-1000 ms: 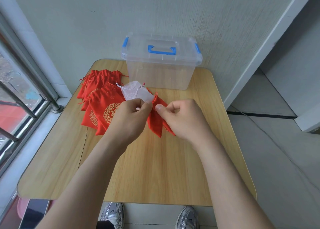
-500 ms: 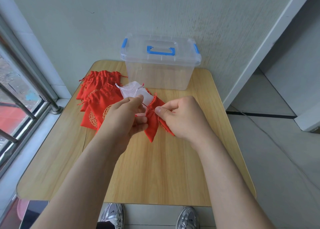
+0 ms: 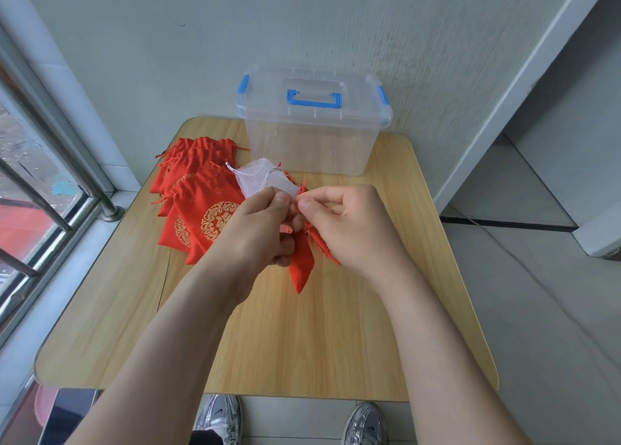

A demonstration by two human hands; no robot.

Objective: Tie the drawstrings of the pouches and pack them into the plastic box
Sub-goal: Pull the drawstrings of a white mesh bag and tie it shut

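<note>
Clear plastic box, lid on. Left hand and right hand grips pinched red cloth pouch; pile lay on tabletop.

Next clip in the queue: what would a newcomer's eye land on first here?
The left hand and right hand meet mid-frame, pinching the top of a small red pouch over the wooden table. To their left lies a pile of red pouches with gold emblems, with a white mesh pouch at its right edge. Behind them, against the wall, a clear plastic box stands with its lid on.
</note>
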